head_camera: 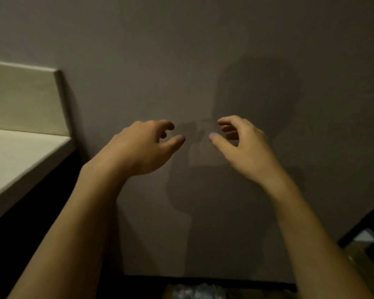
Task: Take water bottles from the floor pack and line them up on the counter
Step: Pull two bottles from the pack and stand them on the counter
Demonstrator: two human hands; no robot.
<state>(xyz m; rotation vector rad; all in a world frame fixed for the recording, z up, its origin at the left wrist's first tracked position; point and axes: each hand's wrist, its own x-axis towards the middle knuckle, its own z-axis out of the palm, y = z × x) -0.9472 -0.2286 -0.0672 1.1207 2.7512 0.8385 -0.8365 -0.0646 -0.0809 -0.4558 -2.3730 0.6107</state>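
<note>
Both hands are raised in front of a bare grey wall, side by side and a little apart. My left hand (145,143) has loosely curled fingers and holds nothing. My right hand (240,143) mirrors it, fingers loosely curled and empty. At the very bottom edge, between my forearms, a strip of shiny clear plastic shows, which looks like the top of the floor pack (200,293). No single bottle can be made out. The pale counter (20,158) lies at the left, with no bottle on the part in view.
A light backsplash panel (24,100) rises behind the counter. Dark space lies under the counter edge. The grey wall (181,50) fills the middle, with my shadow on it. A dark frame (367,223) stands at the lower right.
</note>
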